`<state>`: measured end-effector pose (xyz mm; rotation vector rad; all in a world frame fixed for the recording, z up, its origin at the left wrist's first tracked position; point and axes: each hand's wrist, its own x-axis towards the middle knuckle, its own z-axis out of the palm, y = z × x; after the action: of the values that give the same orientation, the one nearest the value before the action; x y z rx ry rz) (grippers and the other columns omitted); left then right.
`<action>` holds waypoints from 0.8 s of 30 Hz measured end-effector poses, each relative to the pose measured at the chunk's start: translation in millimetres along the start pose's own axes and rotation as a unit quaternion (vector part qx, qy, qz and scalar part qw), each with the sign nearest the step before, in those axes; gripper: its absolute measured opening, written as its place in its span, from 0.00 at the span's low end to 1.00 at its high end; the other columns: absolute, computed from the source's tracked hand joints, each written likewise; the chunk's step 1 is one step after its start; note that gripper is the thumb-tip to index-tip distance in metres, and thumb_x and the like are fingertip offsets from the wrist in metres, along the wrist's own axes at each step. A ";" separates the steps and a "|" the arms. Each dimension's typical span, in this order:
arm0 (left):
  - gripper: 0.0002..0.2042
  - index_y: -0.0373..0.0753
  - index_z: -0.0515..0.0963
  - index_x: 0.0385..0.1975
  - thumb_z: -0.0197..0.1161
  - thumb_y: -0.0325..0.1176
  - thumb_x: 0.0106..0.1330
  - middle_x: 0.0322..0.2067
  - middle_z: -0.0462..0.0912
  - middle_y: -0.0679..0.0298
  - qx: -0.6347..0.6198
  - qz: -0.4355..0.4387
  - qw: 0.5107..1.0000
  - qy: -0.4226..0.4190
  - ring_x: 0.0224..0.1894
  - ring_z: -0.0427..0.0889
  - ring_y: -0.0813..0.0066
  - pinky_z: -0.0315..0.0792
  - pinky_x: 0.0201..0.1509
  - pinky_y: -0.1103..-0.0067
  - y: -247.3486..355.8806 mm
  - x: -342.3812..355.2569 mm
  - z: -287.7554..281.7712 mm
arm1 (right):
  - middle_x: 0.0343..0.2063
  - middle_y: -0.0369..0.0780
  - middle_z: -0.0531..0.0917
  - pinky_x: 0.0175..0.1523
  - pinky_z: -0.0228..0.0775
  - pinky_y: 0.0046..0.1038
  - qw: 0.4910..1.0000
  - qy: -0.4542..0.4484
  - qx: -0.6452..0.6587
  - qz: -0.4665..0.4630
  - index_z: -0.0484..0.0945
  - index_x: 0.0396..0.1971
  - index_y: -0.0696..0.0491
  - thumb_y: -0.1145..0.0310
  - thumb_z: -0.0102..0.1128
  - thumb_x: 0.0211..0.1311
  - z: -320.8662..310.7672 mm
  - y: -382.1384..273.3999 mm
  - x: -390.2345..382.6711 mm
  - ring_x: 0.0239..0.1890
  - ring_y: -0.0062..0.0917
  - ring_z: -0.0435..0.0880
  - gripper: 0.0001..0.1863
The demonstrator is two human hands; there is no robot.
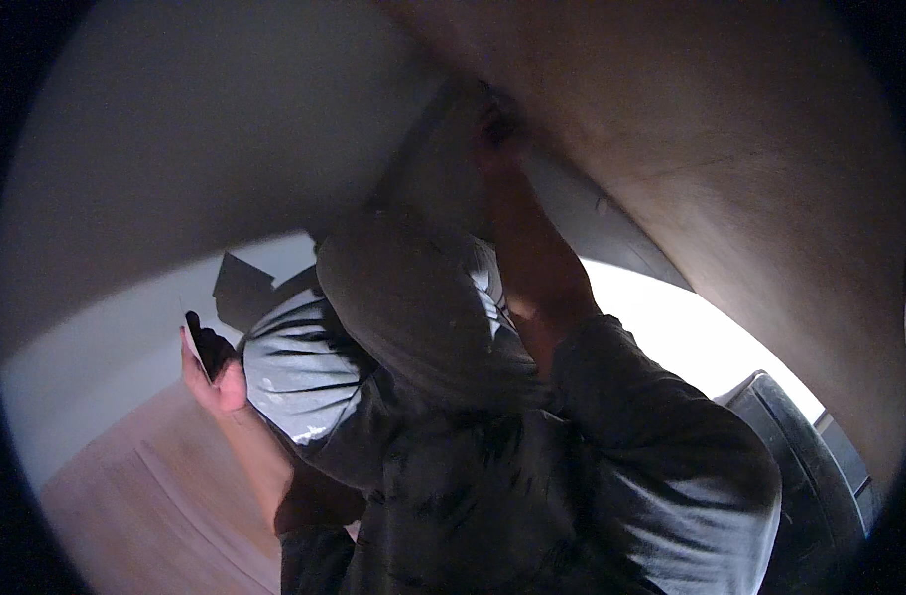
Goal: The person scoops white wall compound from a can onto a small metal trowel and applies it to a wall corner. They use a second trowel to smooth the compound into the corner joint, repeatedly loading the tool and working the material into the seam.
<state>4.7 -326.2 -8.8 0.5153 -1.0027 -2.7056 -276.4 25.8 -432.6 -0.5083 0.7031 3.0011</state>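
My left hand [213,385] is raised at the left, closed round the dark grip of a thin, flat plate-like tool [192,337]. The tool is seen almost edge-on, with a pale narrow side. My right arm stretches up and away from me, and my right hand [496,139] is at the dim corner where grey and brown surfaces meet. Its fingers are bent round a small dark object [496,117] whose kind is lost in shadow. That object is close to the brown surface [711,139]; whether it touches cannot be made out.
A large grey surface [205,129] spans the upper left. Below it runs a white wall band [96,367] bearing a dark angular shadow, above a pinkish-brown patch [165,496]. Bright light comes from the right, beside a black object with a rounded edge [785,466].
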 end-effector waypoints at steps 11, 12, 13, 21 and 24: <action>0.18 0.28 0.68 0.56 0.43 0.36 0.78 0.18 0.63 0.66 -0.007 -0.036 0.998 -0.054 0.16 0.58 0.83 0.55 0.15 0.84 4.2 -3.3 5.4 | 0.55 0.46 0.77 0.48 0.77 0.36 0.703 -0.056 -0.654 -0.275 0.71 0.59 0.57 0.61 0.45 0.67 58.9 -14.2 -88.7 0.51 0.37 0.79 0.24; 0.17 0.28 0.68 0.55 0.42 0.36 0.78 0.18 0.63 0.66 -0.012 -0.053 0.995 -0.081 0.15 0.58 0.83 0.55 0.15 0.84 4.4 -1.3 8.9 | 0.55 0.46 0.76 0.49 0.76 0.37 0.544 -0.049 -0.783 -0.298 0.70 0.59 0.57 0.61 0.45 0.67 51.2 -20.4 -85.5 0.52 0.36 0.78 0.24; 0.18 0.28 0.68 0.55 0.42 0.37 0.78 0.18 0.63 0.66 0.008 -0.025 0.999 -0.043 0.15 0.58 0.83 0.55 0.15 0.84 4.9 -4.5 6.2 | 0.56 0.45 0.76 0.50 0.75 0.37 0.362 -0.038 -0.874 -0.321 0.70 0.60 0.58 0.61 0.45 0.67 49.6 -14.9 -88.5 0.52 0.36 0.78 0.25; 0.18 0.27 0.67 0.55 0.42 0.37 0.78 0.17 0.64 0.66 -0.022 -0.062 0.992 -0.112 0.13 0.59 0.84 0.57 0.14 0.85 3.2 4.0 8.6 | 0.55 0.43 0.77 0.58 0.70 0.38 0.310 -0.032 -0.919 -0.243 0.69 0.60 0.59 0.63 0.47 0.66 -10.7 6.0 -41.7 0.54 0.35 0.76 0.25; 0.18 0.27 0.67 0.55 0.42 0.37 0.78 0.17 0.65 0.65 -0.018 -0.028 0.998 -0.047 0.12 0.60 0.83 0.59 0.12 0.86 7.0 -9.6 -3.4 | 0.55 0.44 0.77 0.58 0.70 0.39 0.298 -0.036 -0.929 -0.215 0.68 0.61 0.57 0.61 0.45 0.67 -13.9 2.1 -24.6 0.54 0.35 0.76 0.25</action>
<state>15.4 -330.5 -4.1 0.4181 -0.9754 -2.8155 -249.0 19.3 -435.6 -0.2139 -2.5964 1.5063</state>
